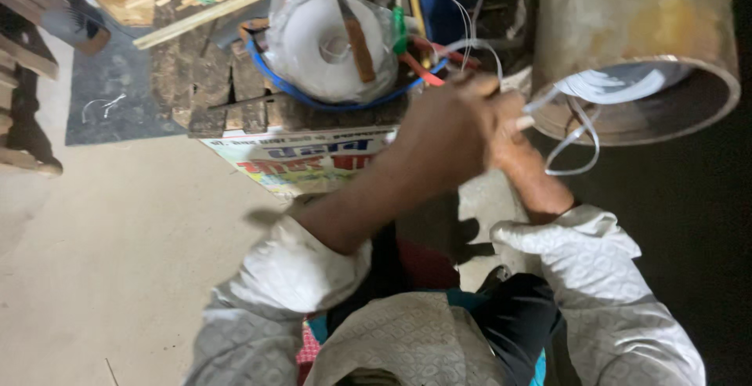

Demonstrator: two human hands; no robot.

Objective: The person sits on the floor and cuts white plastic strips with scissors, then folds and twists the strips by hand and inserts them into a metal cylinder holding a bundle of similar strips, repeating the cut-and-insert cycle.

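Both hands, left hand (446, 123) and right hand (509, 131), closed together on white strapping (576, 139), seemingly gripping it, near a large drum (634, 33).

Left hand (450, 123) and right hand (509, 139) grip white strap (576, 139) beside drum (634, 49)

I see pale grey-white patterned sleeves (595, 276) pushed up past both forearms, bare hands, dark trousers (517, 323), teal trim and a red-pink checked patch at the waist.
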